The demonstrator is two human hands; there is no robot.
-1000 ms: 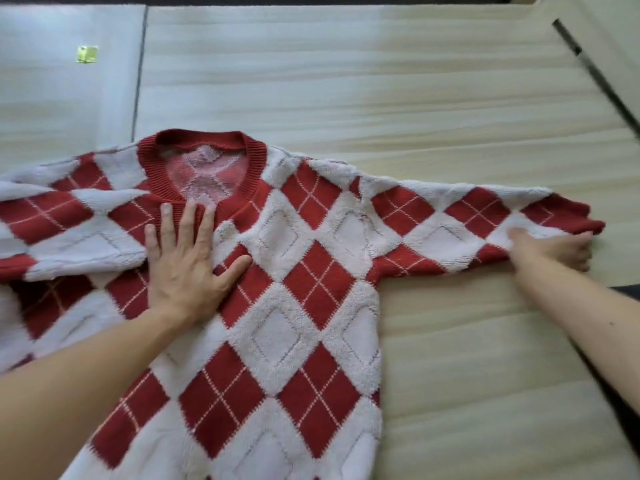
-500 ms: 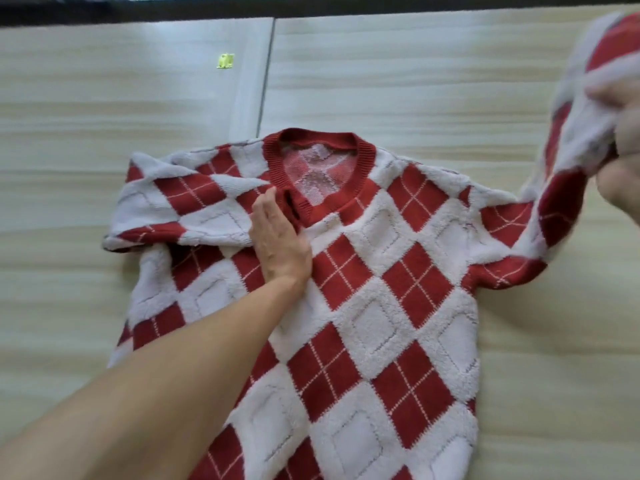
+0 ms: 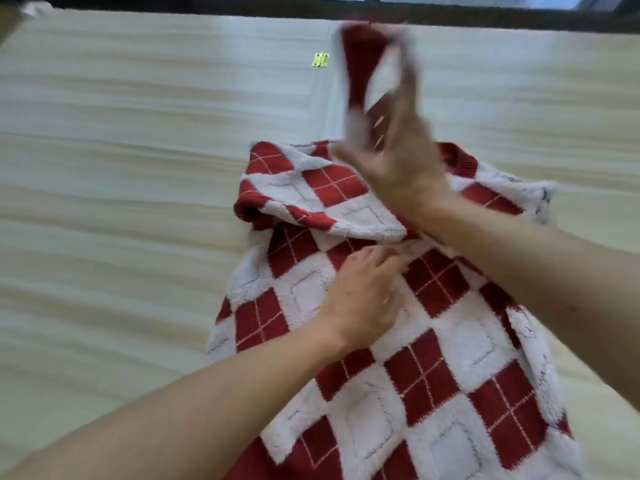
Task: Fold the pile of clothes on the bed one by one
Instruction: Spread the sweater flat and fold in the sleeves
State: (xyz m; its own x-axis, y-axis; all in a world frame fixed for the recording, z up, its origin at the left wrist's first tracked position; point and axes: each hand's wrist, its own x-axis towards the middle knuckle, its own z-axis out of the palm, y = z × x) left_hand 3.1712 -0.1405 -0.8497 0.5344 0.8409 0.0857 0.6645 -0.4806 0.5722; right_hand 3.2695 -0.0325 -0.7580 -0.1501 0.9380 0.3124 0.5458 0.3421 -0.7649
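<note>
A red and white diamond-patterned sweater [image 3: 433, 358] lies flat on the bed's pale striped surface [image 3: 121, 202], its left sleeve folded across the chest. My right hand [image 3: 398, 157] is raised over the collar area and grips the red cuff of the right sleeve [image 3: 356, 67], which is lifted in the air and blurred. My left hand [image 3: 367, 292] rests on the sweater's chest just below the folded left sleeve, fingers curled down against the knit. The collar is mostly hidden behind my right hand.
A small yellow-green tag [image 3: 320, 59] lies on the surface near a seam [image 3: 329, 98] between two panels. A dark edge [image 3: 207, 5] runs along the far side. The pale surface extends wide to the left of the sweater.
My right hand has carried the right sleeve from far right up and over the sweater's collar. My left hand slid down from the collar to the chest. The view shifted left.
</note>
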